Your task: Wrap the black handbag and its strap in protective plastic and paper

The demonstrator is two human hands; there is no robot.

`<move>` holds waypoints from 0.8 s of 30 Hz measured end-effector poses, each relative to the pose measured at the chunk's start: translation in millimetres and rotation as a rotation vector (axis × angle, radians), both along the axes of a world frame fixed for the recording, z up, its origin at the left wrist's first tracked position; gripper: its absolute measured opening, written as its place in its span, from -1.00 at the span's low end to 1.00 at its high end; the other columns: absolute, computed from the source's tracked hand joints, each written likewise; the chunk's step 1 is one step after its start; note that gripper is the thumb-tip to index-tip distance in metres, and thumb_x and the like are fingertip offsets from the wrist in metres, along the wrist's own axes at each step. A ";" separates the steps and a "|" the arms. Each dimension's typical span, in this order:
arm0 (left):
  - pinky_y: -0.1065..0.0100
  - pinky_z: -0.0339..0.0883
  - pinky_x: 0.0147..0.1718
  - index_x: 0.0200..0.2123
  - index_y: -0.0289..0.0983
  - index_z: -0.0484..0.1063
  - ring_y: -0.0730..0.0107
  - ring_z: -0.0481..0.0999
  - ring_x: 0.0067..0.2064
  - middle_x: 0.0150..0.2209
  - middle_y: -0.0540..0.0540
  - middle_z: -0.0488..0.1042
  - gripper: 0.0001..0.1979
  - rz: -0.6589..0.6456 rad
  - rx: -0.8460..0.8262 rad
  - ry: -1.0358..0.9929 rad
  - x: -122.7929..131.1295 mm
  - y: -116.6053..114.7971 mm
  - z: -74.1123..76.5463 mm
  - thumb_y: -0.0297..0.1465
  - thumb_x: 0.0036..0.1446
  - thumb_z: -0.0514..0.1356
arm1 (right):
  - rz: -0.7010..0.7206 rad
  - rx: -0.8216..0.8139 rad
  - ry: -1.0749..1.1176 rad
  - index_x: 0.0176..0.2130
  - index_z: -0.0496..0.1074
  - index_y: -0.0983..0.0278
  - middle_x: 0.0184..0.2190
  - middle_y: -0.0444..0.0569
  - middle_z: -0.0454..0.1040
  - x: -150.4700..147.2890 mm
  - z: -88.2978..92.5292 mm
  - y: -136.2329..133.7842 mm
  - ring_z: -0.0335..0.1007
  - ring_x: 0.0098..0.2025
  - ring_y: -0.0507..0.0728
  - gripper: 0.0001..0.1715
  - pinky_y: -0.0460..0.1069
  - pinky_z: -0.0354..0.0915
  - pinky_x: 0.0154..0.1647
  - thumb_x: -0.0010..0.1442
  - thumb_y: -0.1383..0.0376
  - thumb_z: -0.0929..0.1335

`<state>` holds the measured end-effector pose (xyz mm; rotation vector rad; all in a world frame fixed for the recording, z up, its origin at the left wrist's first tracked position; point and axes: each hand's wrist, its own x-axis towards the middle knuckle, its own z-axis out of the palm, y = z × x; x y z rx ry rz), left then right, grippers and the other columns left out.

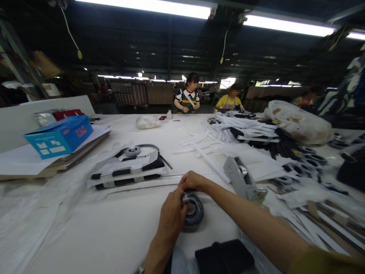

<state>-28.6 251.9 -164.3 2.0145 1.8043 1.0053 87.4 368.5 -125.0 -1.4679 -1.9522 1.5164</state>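
Note:
A coiled roll of dark grey strip (200,211), with a pale hole in its middle, is at the table's near middle. My left hand (172,210) is closed around the roll's left side, its thumb by the hole. Reaching in from the right, my right hand (193,181) has its fingers pinched together at the roll's upper left edge, touching the left fingertips. What those right fingers hold is hidden. Just right of the hands stands a grey tape dispenser (238,177). A black folded item (224,255) lies nearest to me.
Left of the hands lies a plastic-wrapped black-and-white bundle (128,171) with a small grey coil (132,151). A blue box (59,137) sits on stacked boards. White strips (245,127), more rolls (305,163) and scraps cover the right side. Two co-workers (188,99) are across the table.

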 end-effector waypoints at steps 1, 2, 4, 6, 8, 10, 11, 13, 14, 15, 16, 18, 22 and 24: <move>0.19 0.33 -0.05 -0.16 -0.21 0.32 0.17 0.47 -0.09 -0.20 -0.10 0.49 -0.67 -0.001 -0.013 -0.016 -0.5 0.8 -0.3 -0.63 0.00 0.12 | -0.002 0.049 0.000 -0.56 0.55 0.30 -0.67 -0.17 0.48 0.4 1.0 -2.7 0.32 -0.57 0.01 -0.94 -0.13 0.24 -0.50 -0.19 0.44 0.46; 0.20 0.32 -0.06 -0.19 -0.20 0.31 0.18 0.48 -0.10 -0.21 -0.10 0.50 -0.70 0.006 -0.026 -0.028 -1.0 1.5 -0.2 -0.62 0.00 0.13 | 0.002 0.096 -0.003 -0.54 0.57 0.30 -0.65 -0.16 0.50 1.3 1.6 -5.6 0.33 -0.55 0.01 -0.92 -0.13 0.23 -0.51 -0.19 0.43 0.47; 0.24 0.33 -0.12 -0.22 -0.19 0.27 0.19 0.51 -0.12 -0.23 -0.08 0.51 -0.73 0.038 -0.058 -0.058 -2.0 2.5 0.6 -0.60 0.02 0.14 | 0.025 0.176 -0.013 -0.48 0.61 0.32 -0.60 -0.13 0.54 4.0 1.7 -11.9 0.37 -0.51 0.04 -0.88 -0.12 0.21 -0.50 -0.18 0.39 0.48; 0.30 0.32 -0.21 -0.25 -0.17 0.21 0.22 0.54 -0.18 -0.27 -0.04 0.52 -0.76 0.077 -0.095 -0.097 -2.5 2.9 1.7 -0.57 0.04 0.14 | 0.060 0.236 -0.021 -0.41 0.64 0.33 -0.53 -0.09 0.58 7.5 1.0 -18.0 0.42 -0.46 0.06 -0.84 -0.11 0.23 -0.46 -0.11 0.35 0.47; 0.35 0.28 -0.30 -0.27 -0.15 0.15 0.26 0.56 -0.24 -0.32 0.00 0.52 -0.76 0.118 -0.126 -0.128 -2.8 2.8 2.7 -0.55 0.06 0.14 | 0.109 0.280 -0.028 -0.34 0.65 0.32 -0.45 -0.07 0.62 11.3 1.4 -23.1 0.46 -0.38 0.09 -0.79 -0.10 0.27 -0.38 -0.03 0.34 0.42; 0.37 0.23 -0.36 -0.27 -0.15 0.12 0.27 0.55 -0.32 -0.38 0.03 0.49 -0.74 0.153 -0.147 -0.143 -2.9 2.5 3.2 -0.52 0.07 0.15 | 0.176 0.310 -0.036 -0.28 0.65 0.29 -0.39 -0.07 0.63 15.8 4.9 -27.0 0.49 -0.30 0.12 -0.72 -0.09 0.30 -0.30 0.02 0.37 0.36; 0.37 0.22 -0.38 -0.26 -0.14 0.11 0.27 0.54 -0.35 -0.41 0.04 0.47 -0.74 0.166 -0.156 -0.148 -3.0 2.3 3.3 -0.50 0.08 0.16 | 0.216 0.320 -0.039 -0.25 0.65 0.26 -0.35 -0.08 0.64 18.4 7.7 -28.6 0.50 -0.26 0.12 -0.67 -0.08 0.31 -0.26 0.03 0.40 0.34; 0.36 0.21 -0.39 -0.23 -0.15 0.12 0.26 0.53 -0.36 -0.42 0.04 0.47 -0.75 0.174 -0.170 -0.156 -3.3 2.0 2.9 -0.47 0.10 0.16 | 0.310 0.323 -0.046 -0.18 0.64 0.21 -0.28 -0.13 0.65 23.9 14.6 -31.6 0.51 -0.19 0.13 -0.58 -0.08 0.32 -0.19 0.00 0.44 0.32; 0.36 0.22 -0.37 -0.21 -0.15 0.13 0.25 0.54 -0.34 -0.39 0.02 0.49 -0.74 0.169 -0.175 -0.161 -3.5 1.9 2.6 -0.47 0.10 0.16 | 0.368 0.326 -0.058 -0.14 0.63 0.18 -0.25 -0.15 0.64 26.6 17.9 -33.2 0.51 -0.17 0.14 -0.53 -0.09 0.32 -0.17 -0.03 0.45 0.33; 0.36 0.23 -0.35 -0.18 -0.15 0.13 0.24 0.56 -0.30 -0.34 -0.01 0.52 -0.73 0.162 -0.179 -0.166 -3.6 1.8 2.3 -0.48 0.11 0.17 | 0.422 0.337 -0.076 -0.09 0.61 0.16 -0.23 -0.17 0.64 29.0 20.5 -34.9 0.51 -0.16 0.15 -0.48 -0.09 0.31 -0.15 -0.05 0.45 0.36; 0.36 0.25 -0.31 -0.15 -0.16 0.14 0.22 0.57 -0.24 -0.29 -0.05 0.54 -0.71 0.154 -0.183 -0.171 -3.7 1.8 2.0 -0.50 0.10 0.17 | 0.461 0.360 -0.094 -0.04 0.58 0.13 -0.20 -0.18 0.64 30.9 22.0 -36.7 0.51 -0.16 0.15 -0.43 -0.09 0.31 -0.14 -0.07 0.44 0.39; 0.35 0.28 -0.25 -0.08 -0.16 0.14 0.20 0.58 -0.13 -0.19 -0.09 0.56 -0.64 0.137 -0.190 -0.179 -3.7 2.1 1.7 -0.51 0.10 0.19 | 0.492 0.441 -0.124 0.02 0.55 0.11 -0.18 -0.15 0.63 32.8 21.5 -40.2 0.52 -0.18 0.16 -0.40 -0.08 0.32 -0.14 -0.05 0.40 0.44; 0.34 0.30 -0.18 -0.04 -0.16 0.13 0.22 0.57 -0.09 -0.15 -0.08 0.58 -0.59 0.109 -0.200 -0.170 -3.5 3.0 2.3 -0.50 0.10 0.21 | 0.512 0.676 -0.129 -0.08 0.60 0.15 -0.19 -0.05 0.61 31.7 10.1 -43.9 0.51 -0.15 0.15 -0.62 -0.06 0.32 -0.09 0.07 0.36 0.45; 0.33 0.29 -0.18 -0.08 -0.17 0.16 0.22 0.56 -0.11 -0.17 -0.08 0.56 -0.64 0.099 -0.198 -0.144 -3.7 3.2 3.1 -0.52 0.10 0.20 | 0.526 0.793 -0.143 -0.14 0.62 0.19 -0.21 -0.03 0.60 31.5 3.6 -43.8 0.50 -0.13 0.14 -0.72 -0.07 0.32 -0.07 0.10 0.38 0.45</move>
